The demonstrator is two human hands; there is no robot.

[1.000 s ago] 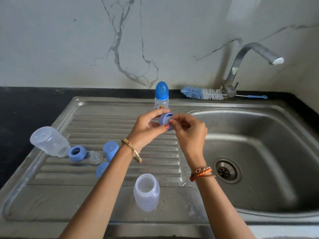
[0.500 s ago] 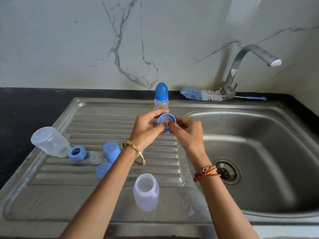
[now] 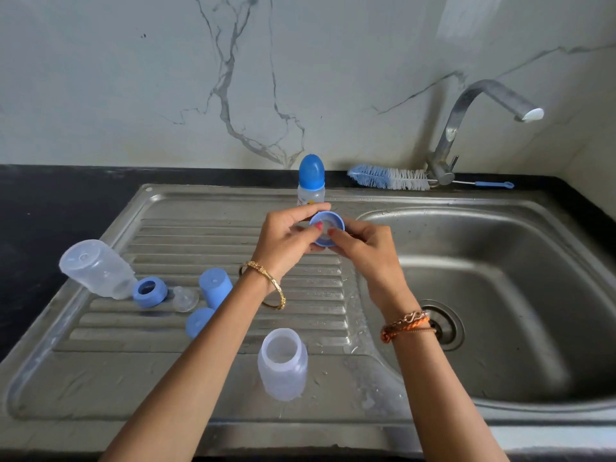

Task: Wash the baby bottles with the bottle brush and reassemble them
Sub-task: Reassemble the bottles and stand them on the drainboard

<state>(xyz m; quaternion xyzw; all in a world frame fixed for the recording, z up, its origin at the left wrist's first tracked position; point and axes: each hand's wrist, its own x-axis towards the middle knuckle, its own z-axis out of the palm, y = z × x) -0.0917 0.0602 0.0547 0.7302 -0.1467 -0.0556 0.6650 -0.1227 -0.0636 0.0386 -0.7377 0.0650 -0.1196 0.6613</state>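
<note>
Both hands hold a blue screw ring (image 3: 330, 221) with a clear teat inside it, above the drainboard. My left hand (image 3: 285, 240) grips its left side and my right hand (image 3: 361, 243) pinches its right side, both thumbs pressing into the ring's opening. An open clear bottle (image 3: 282, 368) stands upright near the front. Another clear bottle (image 3: 96, 270) lies on its side at the left, next to a second blue ring (image 3: 150, 292), a clear teat (image 3: 185, 299) and two blue caps (image 3: 215, 285) (image 3: 197, 321). An assembled bottle with a blue cap (image 3: 311, 180) stands at the back.
The blue and white bottle brush (image 3: 390, 177) lies on the ledge behind the sink, by the base of the tap (image 3: 466, 128). The steel basin (image 3: 500, 311) with its drain is at the right. A ribbed steel drainboard (image 3: 200, 235) holds the parts; black counter lies at the left.
The ring has turned from side-on so that its opening faces me, and both thumbs have moved into it. The hands stay at the same spot above the drainboard.
</note>
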